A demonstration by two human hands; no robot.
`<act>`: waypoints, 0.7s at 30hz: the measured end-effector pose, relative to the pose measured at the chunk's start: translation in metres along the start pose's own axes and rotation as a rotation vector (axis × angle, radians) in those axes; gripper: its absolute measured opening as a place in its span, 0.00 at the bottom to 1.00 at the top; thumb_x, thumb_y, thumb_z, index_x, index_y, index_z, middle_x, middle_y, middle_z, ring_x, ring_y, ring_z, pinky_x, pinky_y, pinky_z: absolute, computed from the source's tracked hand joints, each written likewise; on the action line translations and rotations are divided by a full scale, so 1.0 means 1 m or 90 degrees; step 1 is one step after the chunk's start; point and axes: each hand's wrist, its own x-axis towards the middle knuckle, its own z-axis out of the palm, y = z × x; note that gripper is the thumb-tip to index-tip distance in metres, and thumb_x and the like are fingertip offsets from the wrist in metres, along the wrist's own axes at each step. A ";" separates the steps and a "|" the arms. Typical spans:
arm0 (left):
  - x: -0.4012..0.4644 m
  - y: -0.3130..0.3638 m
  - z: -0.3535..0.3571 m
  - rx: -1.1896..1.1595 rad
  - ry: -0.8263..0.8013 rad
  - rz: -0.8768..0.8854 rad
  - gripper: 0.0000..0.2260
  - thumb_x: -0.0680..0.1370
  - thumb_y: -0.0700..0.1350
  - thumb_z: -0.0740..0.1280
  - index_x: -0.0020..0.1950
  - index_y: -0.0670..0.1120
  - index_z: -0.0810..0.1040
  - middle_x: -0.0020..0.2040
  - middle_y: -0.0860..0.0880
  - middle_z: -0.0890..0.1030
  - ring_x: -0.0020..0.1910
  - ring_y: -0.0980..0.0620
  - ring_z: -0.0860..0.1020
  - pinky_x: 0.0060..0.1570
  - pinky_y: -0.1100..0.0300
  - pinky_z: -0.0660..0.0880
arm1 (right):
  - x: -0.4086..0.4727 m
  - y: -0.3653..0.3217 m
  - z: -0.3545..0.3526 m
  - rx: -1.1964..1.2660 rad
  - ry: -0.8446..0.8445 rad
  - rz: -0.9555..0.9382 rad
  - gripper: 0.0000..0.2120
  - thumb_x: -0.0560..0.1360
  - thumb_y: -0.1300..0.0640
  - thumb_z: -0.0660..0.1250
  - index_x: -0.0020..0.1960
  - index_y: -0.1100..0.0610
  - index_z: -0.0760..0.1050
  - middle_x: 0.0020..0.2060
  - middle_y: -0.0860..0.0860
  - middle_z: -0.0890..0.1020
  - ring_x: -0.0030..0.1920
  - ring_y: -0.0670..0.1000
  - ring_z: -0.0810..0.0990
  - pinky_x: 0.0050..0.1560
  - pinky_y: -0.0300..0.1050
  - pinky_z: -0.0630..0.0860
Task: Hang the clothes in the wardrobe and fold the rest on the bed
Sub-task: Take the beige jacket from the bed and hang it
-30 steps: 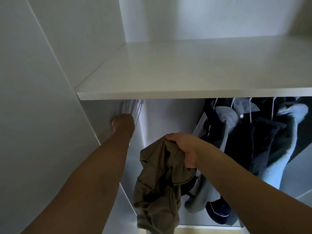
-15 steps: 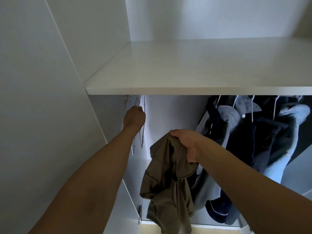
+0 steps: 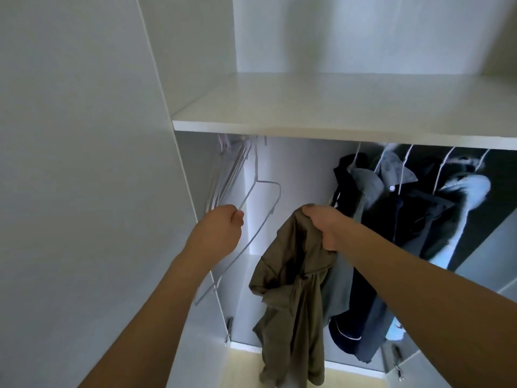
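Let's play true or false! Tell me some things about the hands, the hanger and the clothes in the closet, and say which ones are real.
1. The left hand holds a wire hanger. True.
2. The right hand holds a blue sock. False: it grips an olive shirt.
3. The shirt is already on the hanger. False: they are apart, one in each hand.
4. Dark clothes hang on the right side under the shelf. True.
5. More empty hangers hang at the far left. True.
6. A box sits on the shelf. False: nothing shows on the part of the shelf in view.
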 end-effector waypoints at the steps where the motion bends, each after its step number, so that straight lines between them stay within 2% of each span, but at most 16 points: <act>1: -0.019 0.006 -0.010 0.027 -0.013 0.002 0.16 0.83 0.47 0.54 0.51 0.39 0.78 0.46 0.43 0.79 0.43 0.47 0.76 0.43 0.58 0.69 | -0.007 0.003 -0.002 -0.008 0.008 -0.019 0.20 0.82 0.60 0.55 0.71 0.66 0.63 0.70 0.61 0.68 0.70 0.59 0.67 0.69 0.44 0.63; 3: -0.053 0.019 -0.029 0.082 -0.035 0.009 0.16 0.83 0.47 0.54 0.52 0.40 0.78 0.46 0.45 0.78 0.43 0.49 0.74 0.41 0.59 0.65 | -0.018 0.009 -0.007 -0.037 0.022 -0.053 0.19 0.81 0.59 0.56 0.70 0.64 0.66 0.69 0.60 0.69 0.69 0.60 0.68 0.68 0.51 0.66; 6: -0.104 0.038 -0.056 0.120 -0.056 0.008 0.15 0.83 0.48 0.54 0.51 0.44 0.78 0.43 0.50 0.75 0.42 0.52 0.72 0.38 0.59 0.63 | -0.033 0.015 -0.008 -0.059 0.017 -0.081 0.19 0.81 0.58 0.56 0.70 0.64 0.66 0.69 0.60 0.69 0.69 0.60 0.68 0.67 0.52 0.67; 9: -0.148 0.055 -0.076 0.125 -0.083 0.004 0.14 0.83 0.49 0.54 0.49 0.47 0.78 0.39 0.56 0.73 0.38 0.59 0.72 0.34 0.71 0.63 | -0.043 0.022 -0.007 -0.061 0.004 -0.096 0.19 0.80 0.55 0.57 0.68 0.63 0.69 0.66 0.60 0.73 0.66 0.60 0.72 0.64 0.53 0.71; 11: -0.171 0.062 -0.086 0.146 -0.090 0.006 0.13 0.83 0.49 0.54 0.48 0.49 0.78 0.37 0.57 0.71 0.35 0.63 0.70 0.34 0.73 0.64 | -0.050 0.027 -0.005 -0.060 0.004 -0.107 0.19 0.80 0.55 0.57 0.67 0.63 0.70 0.65 0.61 0.74 0.65 0.61 0.73 0.63 0.53 0.71; 15: -0.200 0.071 -0.101 0.167 -0.071 -0.005 0.13 0.83 0.50 0.54 0.46 0.51 0.76 0.37 0.57 0.71 0.36 0.63 0.69 0.37 0.74 0.65 | -0.064 0.027 -0.003 -0.089 0.010 -0.128 0.18 0.80 0.57 0.58 0.66 0.63 0.71 0.65 0.61 0.74 0.65 0.60 0.73 0.63 0.52 0.71; 18: -0.212 0.075 -0.103 0.172 -0.074 -0.004 0.13 0.83 0.51 0.55 0.45 0.50 0.76 0.37 0.55 0.72 0.37 0.61 0.71 0.35 0.72 0.65 | -0.069 0.024 -0.001 -0.127 0.000 -0.115 0.20 0.81 0.55 0.56 0.71 0.62 0.65 0.68 0.58 0.71 0.66 0.58 0.70 0.68 0.51 0.68; 21: -0.219 0.080 -0.108 0.179 -0.075 0.004 0.14 0.82 0.51 0.55 0.45 0.49 0.76 0.36 0.55 0.73 0.36 0.60 0.71 0.34 0.71 0.63 | -0.074 0.020 -0.003 -0.093 -0.007 -0.127 0.22 0.81 0.50 0.57 0.72 0.59 0.65 0.65 0.57 0.73 0.61 0.58 0.73 0.63 0.50 0.71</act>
